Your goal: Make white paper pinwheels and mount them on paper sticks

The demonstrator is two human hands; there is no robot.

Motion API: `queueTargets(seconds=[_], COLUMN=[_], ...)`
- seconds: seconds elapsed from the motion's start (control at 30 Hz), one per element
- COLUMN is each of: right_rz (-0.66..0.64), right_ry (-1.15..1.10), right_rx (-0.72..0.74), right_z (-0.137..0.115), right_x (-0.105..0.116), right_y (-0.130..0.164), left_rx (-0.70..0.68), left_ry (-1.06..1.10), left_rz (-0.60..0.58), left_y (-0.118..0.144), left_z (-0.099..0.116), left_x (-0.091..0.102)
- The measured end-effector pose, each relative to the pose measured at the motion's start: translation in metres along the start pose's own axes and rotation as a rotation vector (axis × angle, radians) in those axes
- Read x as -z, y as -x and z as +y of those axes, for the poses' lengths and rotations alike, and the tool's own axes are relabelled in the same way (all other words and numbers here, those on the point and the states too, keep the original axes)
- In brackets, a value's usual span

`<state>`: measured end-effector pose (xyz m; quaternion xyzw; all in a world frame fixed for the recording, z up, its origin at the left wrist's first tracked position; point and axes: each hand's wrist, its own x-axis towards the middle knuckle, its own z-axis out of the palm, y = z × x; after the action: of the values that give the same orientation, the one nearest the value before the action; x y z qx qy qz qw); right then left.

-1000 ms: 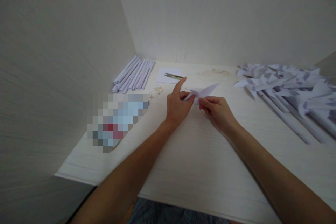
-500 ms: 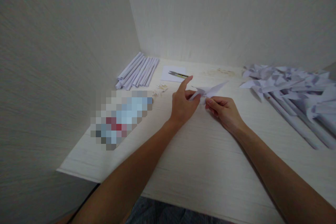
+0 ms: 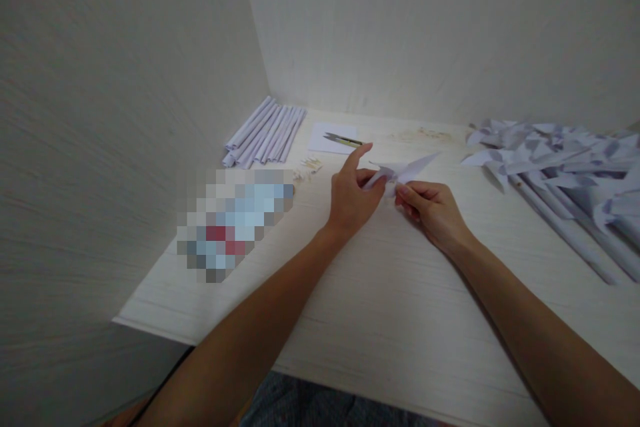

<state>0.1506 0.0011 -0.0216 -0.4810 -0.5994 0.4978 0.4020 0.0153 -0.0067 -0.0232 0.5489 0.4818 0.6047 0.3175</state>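
A white paper pinwheel [image 3: 416,167] with curled, pointed blades is between my two hands, above the middle of the table. My left hand [image 3: 353,199] pinches its left side between thumb and fingers, the index finger stretched out and up. With fingertips pressed together, my right hand [image 3: 427,207] grips the pinwheel near its centre. Fingers cover the centre, so I cannot make out what small part may be there. Just beyond my left index finger, snips [image 3: 343,139] lie on a stack of white paper squares [image 3: 320,140].
Rolled white paper sticks [image 3: 267,133] lie at the back left, near small scattered pale stick pieces [image 3: 309,167]. A blurred-out object [image 3: 240,220] is on the left. Finished-looking paper pinwheels on sticks [image 3: 560,160] pile up on the right. Walls [image 3: 425,27] stand behind and left.
The whole view has shifted slightly, with things appearing a little farther right. Both hands keep their hold on the pinwheel, with hardly any change in the fingers.
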Motion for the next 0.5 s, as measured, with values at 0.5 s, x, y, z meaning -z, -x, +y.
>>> queueTargets(seconds=[0.5], right_rz=[0.310], right_ry=[0.402], right_rx=[0.194], right_z=[-0.009], right_x=[-0.018], right_y=[0.007], left_rx=[-0.008], left_ry=[-0.084], left_rz=[-0.007], left_y=[0.001], left_z=[-0.006], left_x=[-0.003])
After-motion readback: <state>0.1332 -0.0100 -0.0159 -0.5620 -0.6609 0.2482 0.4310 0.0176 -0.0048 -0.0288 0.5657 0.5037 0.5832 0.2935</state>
